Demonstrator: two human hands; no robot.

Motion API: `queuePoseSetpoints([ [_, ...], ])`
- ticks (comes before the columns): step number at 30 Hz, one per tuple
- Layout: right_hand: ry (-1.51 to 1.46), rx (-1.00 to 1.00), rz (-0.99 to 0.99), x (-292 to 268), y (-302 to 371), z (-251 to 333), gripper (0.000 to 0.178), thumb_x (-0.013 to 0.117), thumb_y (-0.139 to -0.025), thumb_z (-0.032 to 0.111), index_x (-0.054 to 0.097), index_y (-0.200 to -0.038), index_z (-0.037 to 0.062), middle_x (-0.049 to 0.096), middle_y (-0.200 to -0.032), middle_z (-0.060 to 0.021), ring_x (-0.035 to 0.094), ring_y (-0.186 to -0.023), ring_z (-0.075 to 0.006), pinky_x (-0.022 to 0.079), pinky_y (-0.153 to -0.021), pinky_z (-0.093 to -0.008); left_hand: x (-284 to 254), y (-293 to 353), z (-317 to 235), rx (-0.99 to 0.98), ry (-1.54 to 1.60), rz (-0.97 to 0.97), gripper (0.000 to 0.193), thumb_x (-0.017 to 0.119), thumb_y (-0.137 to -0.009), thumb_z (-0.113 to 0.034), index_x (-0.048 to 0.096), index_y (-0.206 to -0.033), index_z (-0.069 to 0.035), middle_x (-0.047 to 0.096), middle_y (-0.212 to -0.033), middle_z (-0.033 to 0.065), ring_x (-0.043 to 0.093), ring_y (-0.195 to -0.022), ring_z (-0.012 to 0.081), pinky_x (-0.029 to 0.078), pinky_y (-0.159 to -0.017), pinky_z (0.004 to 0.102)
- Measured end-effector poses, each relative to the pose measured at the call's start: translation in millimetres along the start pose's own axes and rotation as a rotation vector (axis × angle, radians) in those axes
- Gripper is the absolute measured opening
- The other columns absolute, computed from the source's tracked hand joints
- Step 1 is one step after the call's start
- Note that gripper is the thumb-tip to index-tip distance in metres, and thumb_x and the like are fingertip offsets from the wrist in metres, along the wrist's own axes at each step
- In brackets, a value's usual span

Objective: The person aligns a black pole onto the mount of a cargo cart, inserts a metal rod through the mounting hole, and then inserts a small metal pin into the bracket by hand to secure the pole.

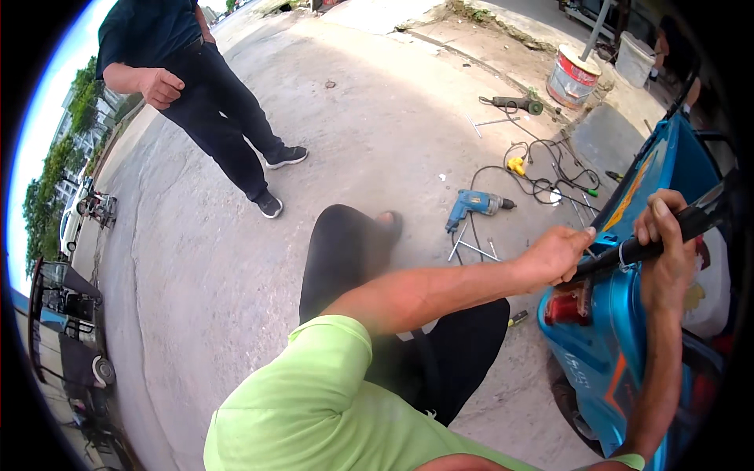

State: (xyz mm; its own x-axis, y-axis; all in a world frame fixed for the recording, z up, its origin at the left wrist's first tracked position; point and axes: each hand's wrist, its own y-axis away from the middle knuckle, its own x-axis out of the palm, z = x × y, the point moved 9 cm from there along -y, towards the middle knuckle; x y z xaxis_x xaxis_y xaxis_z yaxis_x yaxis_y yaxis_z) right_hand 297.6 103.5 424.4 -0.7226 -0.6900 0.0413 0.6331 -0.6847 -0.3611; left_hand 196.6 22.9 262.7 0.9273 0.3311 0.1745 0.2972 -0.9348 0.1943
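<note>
A blue vehicle (pixel 601 369) with a red tail light (pixel 567 306) stands at my right side. Across its top runs a black bar (pixel 701 220), with a thin metal loop (pixel 621 253) around it. My right hand (pixel 667 243) is wrapped round this bar, fingers over the top. Just left of it, my left hand (pixel 554 255) is closed beside the bar's near-left end, its thumb stretched toward the blue panel. What the left fingers hold, if anything, is too small and hidden to make out.
On the concrete lie a blue power drill (pixel 475 206), T-handle wrenches (pixel 463 243), tangled cables (pixel 542 169), a yellow plug (pixel 516 166) and a green angle grinder (pixel 518 104). A paint bucket (pixel 572 77) stands farther back. Another person (pixel 212 102) stands ahead on the left.
</note>
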Motion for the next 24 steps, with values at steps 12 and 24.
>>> queuePoseSetpoints([
  [12, 0.080, -0.062, -0.022, -4.0, 7.9, 8.3, 0.022, 0.067, -0.095, 0.024, 0.064, -0.100, 0.0023, 0.056, -0.074, 0.0005, 0.052, -0.067, -0.0081, 0.040, -0.062, -0.0253, 20.6, 27.7, -65.5, 0.951, -1.009, 0.029, 0.032, 0.051, -0.105, -0.027, 0.055, -0.088, 0.000, 0.061, -0.080, 0.0176, 0.062, -0.075, 0.0376, 0.049, -0.069, 0.0487],
  [24, 0.061, 0.002, -0.030, -4.7, 12.8, 16.8, 0.022, 0.069, -0.093, 0.024, 0.065, -0.092, 0.0025, 0.057, -0.070, 0.0013, 0.054, -0.064, -0.0071, 0.044, -0.060, -0.0254, 14.0, 19.0, -62.0, 0.631, -0.851, 0.073, 0.040, 0.051, -0.107, -0.034, 0.057, -0.086, -0.001, 0.058, -0.078, 0.0100, 0.061, -0.074, 0.0223, 0.048, -0.069, 0.0402],
])
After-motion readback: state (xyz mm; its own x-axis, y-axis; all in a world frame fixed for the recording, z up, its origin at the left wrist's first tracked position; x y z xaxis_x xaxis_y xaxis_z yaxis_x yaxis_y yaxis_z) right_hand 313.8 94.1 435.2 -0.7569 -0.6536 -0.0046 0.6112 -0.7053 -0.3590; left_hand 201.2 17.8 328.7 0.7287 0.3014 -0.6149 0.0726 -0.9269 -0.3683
